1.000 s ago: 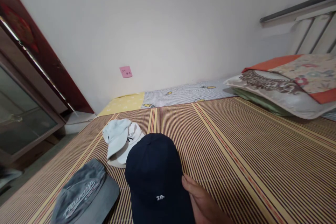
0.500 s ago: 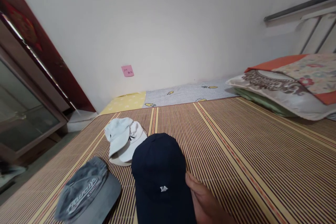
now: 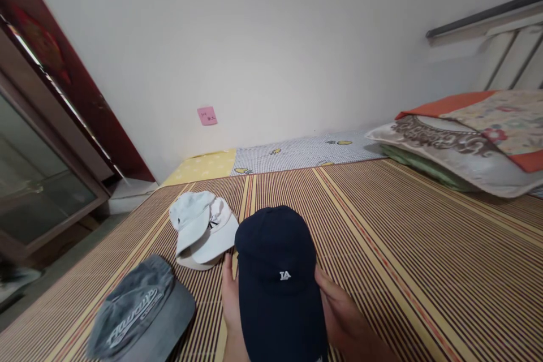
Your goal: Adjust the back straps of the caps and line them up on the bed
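Note:
A navy baseball cap (image 3: 278, 271) with small white letters on its front is held up over the mat, brim toward me. My right hand (image 3: 339, 308) grips its right side, thumb along the edge and the other fingers largely hidden beneath. At the cap's left side is my left hand (image 3: 231, 300), closed against it with its fingers partly hidden behind the cloth. Beyond my left hand lie stacked pale caps, a light blue cap (image 3: 193, 215) over a white cap (image 3: 220, 232). A grey cap (image 3: 142, 311) with white script rests at the lower left.
A striped bamboo mat (image 3: 407, 226) covers the bed, with patterned cloth (image 3: 292, 150) along the wall. Pillows (image 3: 458, 141) are piled at the right by a railing (image 3: 483, 14). A pink note (image 3: 207, 116) is on the wall; a glass-fronted cabinet (image 3: 40, 164) stands left.
My left hand has come into view at the navy cap's left side. The cap and my right hand have shifted slightly right and up. The other caps stay put.

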### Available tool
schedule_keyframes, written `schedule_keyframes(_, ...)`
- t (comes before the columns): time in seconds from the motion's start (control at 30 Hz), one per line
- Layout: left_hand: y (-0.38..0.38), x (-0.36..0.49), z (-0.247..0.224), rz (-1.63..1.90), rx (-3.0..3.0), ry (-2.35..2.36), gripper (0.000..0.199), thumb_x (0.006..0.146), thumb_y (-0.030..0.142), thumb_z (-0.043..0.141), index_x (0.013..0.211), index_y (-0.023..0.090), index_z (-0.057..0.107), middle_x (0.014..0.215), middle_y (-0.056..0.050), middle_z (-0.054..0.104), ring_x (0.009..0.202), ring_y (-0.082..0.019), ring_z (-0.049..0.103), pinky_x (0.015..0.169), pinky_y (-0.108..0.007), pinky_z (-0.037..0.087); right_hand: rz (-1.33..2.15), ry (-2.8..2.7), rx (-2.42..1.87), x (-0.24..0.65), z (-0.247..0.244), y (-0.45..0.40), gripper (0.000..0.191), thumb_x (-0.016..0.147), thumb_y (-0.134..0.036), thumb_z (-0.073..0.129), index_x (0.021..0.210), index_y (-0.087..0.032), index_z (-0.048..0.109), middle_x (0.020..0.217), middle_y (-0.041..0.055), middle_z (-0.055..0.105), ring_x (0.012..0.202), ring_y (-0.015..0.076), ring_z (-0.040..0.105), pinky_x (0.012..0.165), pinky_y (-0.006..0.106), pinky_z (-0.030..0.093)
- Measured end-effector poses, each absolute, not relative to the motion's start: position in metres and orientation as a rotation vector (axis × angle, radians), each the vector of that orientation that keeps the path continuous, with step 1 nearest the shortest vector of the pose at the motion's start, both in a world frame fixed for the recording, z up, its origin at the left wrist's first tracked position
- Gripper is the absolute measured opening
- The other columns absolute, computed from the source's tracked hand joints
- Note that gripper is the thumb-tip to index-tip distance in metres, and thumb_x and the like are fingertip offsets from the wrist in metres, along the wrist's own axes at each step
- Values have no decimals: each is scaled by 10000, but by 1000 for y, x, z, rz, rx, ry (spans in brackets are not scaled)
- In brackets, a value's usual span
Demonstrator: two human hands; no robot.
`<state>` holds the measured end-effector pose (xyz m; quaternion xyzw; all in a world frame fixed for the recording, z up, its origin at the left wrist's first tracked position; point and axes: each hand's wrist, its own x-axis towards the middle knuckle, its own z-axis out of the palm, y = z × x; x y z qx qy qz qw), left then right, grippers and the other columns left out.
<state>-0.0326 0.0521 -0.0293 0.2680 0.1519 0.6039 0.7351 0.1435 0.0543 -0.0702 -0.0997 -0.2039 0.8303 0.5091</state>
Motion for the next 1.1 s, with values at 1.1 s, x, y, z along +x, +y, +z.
schedule_keyframes(1.1, 52, -35, -65, 1236, 597, 242, 555, 1030, 241, 168, 1503, 242, 456, 1525, 23, 507, 1529, -177, 245, 1264, -426, 139, 2214, -436, -249, 168, -60, 68, 579, 897, -640, 567, 1120, -142, 759, 1254, 163, 729, 1353, 324, 552, 1182, 551, 319)
